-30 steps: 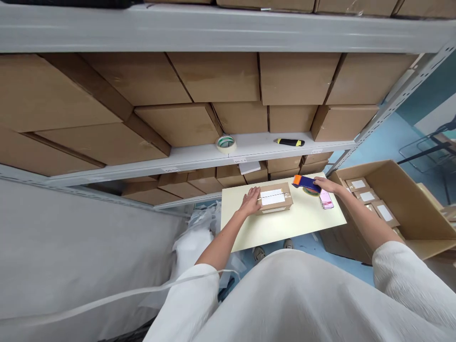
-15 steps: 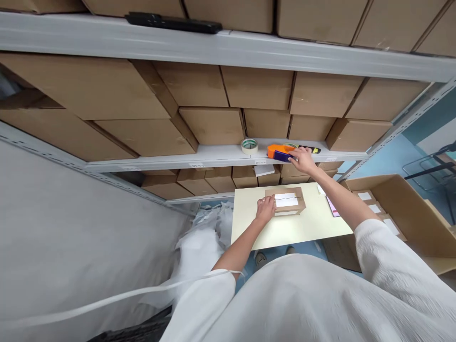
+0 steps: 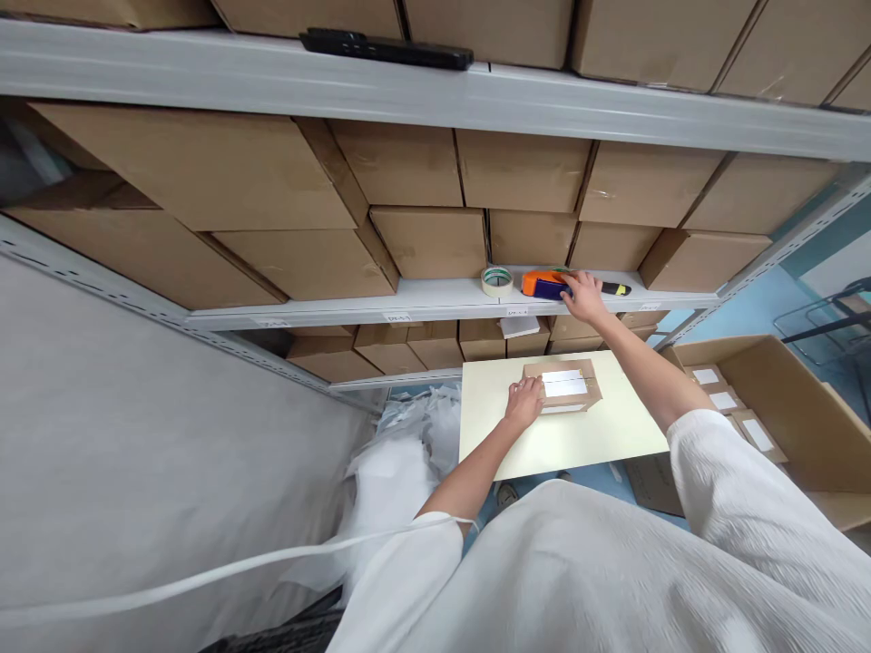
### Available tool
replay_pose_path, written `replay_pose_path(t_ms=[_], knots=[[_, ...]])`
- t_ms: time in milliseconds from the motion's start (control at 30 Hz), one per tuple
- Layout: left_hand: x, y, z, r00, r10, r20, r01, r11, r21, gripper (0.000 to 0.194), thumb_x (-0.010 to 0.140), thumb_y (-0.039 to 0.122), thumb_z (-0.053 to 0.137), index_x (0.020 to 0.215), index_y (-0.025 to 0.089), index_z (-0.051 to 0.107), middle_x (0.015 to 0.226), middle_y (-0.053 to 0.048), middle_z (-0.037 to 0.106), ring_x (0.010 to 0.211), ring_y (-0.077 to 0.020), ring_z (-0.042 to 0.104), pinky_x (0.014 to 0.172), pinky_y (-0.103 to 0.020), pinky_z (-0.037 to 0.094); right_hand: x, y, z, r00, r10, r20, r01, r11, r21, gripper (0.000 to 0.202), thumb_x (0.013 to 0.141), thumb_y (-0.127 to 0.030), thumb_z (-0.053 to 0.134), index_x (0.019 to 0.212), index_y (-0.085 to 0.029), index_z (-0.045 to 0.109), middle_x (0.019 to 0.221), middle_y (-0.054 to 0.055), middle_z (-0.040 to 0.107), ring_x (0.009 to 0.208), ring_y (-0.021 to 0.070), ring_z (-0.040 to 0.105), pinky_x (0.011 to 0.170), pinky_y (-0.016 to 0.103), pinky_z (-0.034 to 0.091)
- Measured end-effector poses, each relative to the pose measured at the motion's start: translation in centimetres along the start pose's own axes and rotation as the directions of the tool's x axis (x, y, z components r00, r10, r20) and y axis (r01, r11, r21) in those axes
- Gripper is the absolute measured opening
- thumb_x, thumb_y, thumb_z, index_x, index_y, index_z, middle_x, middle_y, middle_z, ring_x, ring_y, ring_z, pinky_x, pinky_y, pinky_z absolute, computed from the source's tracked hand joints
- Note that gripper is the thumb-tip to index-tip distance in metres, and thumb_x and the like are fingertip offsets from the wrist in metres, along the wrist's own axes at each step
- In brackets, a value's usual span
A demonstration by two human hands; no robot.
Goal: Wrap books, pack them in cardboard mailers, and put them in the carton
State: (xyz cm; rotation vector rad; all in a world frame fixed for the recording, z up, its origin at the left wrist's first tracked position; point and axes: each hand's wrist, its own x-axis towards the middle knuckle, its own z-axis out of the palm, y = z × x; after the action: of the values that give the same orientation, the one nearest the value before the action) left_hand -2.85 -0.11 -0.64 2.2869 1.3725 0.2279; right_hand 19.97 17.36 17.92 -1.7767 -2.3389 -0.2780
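My right hand (image 3: 583, 295) is at the middle shelf, its fingers over the right end of an orange and dark-blue tape dispenser (image 3: 543, 284). The dispenser sits on the shelf surface. Left of it, a roll of tape (image 3: 496, 282) lies flat, and a black and yellow-green handled tool (image 3: 616, 288) sticks out to the right of my hand. Below, my left hand (image 3: 524, 402) grips the left end of a small cardboard box (image 3: 562, 388) with white labels on its top and front. The box rests on a pale yellow tabletop (image 3: 504, 453).
Cardboard boxes (image 3: 427, 243) fill the metal shelving (image 3: 435, 297) ahead. At right stands an open carton (image 3: 809, 408) holding several small labelled boxes (image 3: 757, 433). White plastic packing material (image 3: 395, 472) is heaped left of the table. A black object (image 3: 386, 47) lies along the upper shelf edge.
The view has shifted, so the scene sits further right. My right hand has brought the tape dispenser slightly back and closer to the tape roll. My left hand stays on the box.
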Motion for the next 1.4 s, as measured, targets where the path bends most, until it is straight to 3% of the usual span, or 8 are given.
replay_pose_path(t_ms=[133,300,467,600,733,933,1167,1400], knots=[[0.4,0.0,-0.2,0.999,-0.018,0.027,0.018,1.000,-0.019,0.072,0.100,0.025,0.053,0.169,0.027,0.033,0.157,-0.017,0.055,0.149,-0.0378,0.047,0.123,-0.057,0.031,-4.9,0.9,-0.2,0.999,0.034,-0.034,-0.034,0.999,0.004,0.067,0.102,-0.036,0.049,0.167,-0.023,0.042,0.156,0.021,0.050,0.137,0.0424,0.039,0.110,0.054,0.032],[1.8,1.5,-0.6,1.000,0.010,-0.006,-0.010,0.999,-0.050,0.072,0.099,0.018,0.050,0.169,0.025,0.035,0.157,-0.018,0.052,0.147,-0.0363,0.045,0.122,-0.055,0.031,-13.5,5.7,0.2,0.969,0.208,0.134,-0.214,0.977,0.026,0.058,0.100,-0.027,0.046,0.157,-0.022,0.057,0.153,0.018,0.057,0.134,0.0406,0.046,0.109,0.050,0.037],[4.1,5.6,-0.1,0.995,0.102,0.025,-0.100,0.993,-0.065,0.066,0.101,0.022,0.050,0.166,0.028,0.041,0.159,-0.015,0.051,0.147,-0.0362,0.045,0.121,-0.054,0.034,-20.4,13.2,1.4,0.867,0.404,0.291,-0.409,0.911,-0.049,0.052,0.100,-0.026,0.048,0.149,-0.021,0.065,0.149,0.017,0.064,0.130,0.0382,0.056,0.109,0.046,0.044],[6.8,10.4,1.3,0.979,0.201,0.018,-0.198,0.974,-0.108,0.063,0.100,0.018,0.049,0.163,0.026,0.046,0.158,-0.015,0.053,0.145,-0.0347,0.048,0.120,-0.054,0.036,-23.8,18.5,3.4,0.816,0.436,0.379,-0.460,0.887,-0.029,0.050,0.101,-0.024,0.050,0.148,-0.018,0.066,0.150,0.016,0.066,0.129,0.0337,0.063,0.107,0.038,0.048],[10.3,15.7,3.3,0.968,0.251,0.003,-0.248,0.955,-0.161,0.061,0.101,0.018,0.048,0.161,0.026,0.049,0.157,-0.014,0.056,0.145,-0.0331,0.050,0.121,-0.054,0.037,-25.5,23.2,6.7,0.805,0.443,0.394,-0.531,0.835,0.145,0.041,0.102,-0.020,0.049,0.134,-0.013,0.074,0.138,0.017,0.073,0.119,0.0269,0.070,0.101,0.031,0.052],[15.3,21.0,7.7,0.990,0.106,0.097,-0.079,0.967,-0.243,0.056,0.103,0.019,0.046,0.159,0.024,0.052,0.158,-0.013,0.058,0.145,-0.0321,0.053,0.122,-0.053,0.041,-26.0,28.8,12.5,0.790,0.422,0.445,-0.578,0.755,0.311,0.034,0.097,-0.017,0.056,0.121,-0.015,0.080,0.128,0.014,0.078,0.110,0.0234,0.074,0.096,0.027,0.055],[18.4,22.6,12.6,0.966,-0.151,0.209,0.212,0.927,-0.310,0.052,0.101,0.018,0.052,0.153,0.024,0.058,0.156,-0.013,0.062,0.145,-0.0311,0.057,0.122,-0.051,0.043,-26.3,30.9,18.0,0.701,0.354,0.619,-0.620,0.732,0.283,0.032,0.096,-0.017,0.060,0.122,-0.017,0.079,0.130,0.013,0.077,0.116,0.0256,0.073,0.092,0.027,0.054],[19.6,22.4,15.3,0.944,-0.238,0.229,0.308,0.883,-0.353,0.049,0.101,0.019,0.055,0.149,0.023,0.061,0.150,-0.012,0.065,0.141,-0.0289,0.061,0.120,-0.047,0.046,-25.6,32.0,21.0,0.652,0.386,0.652,-0.644,0.736,0.209,0.040,0.100,-0.027,0.059,0.136,-0.018,0.074,0.151,0.018,0.063,0.132,0.0312,0.064,0.106,0.036,0.052]])
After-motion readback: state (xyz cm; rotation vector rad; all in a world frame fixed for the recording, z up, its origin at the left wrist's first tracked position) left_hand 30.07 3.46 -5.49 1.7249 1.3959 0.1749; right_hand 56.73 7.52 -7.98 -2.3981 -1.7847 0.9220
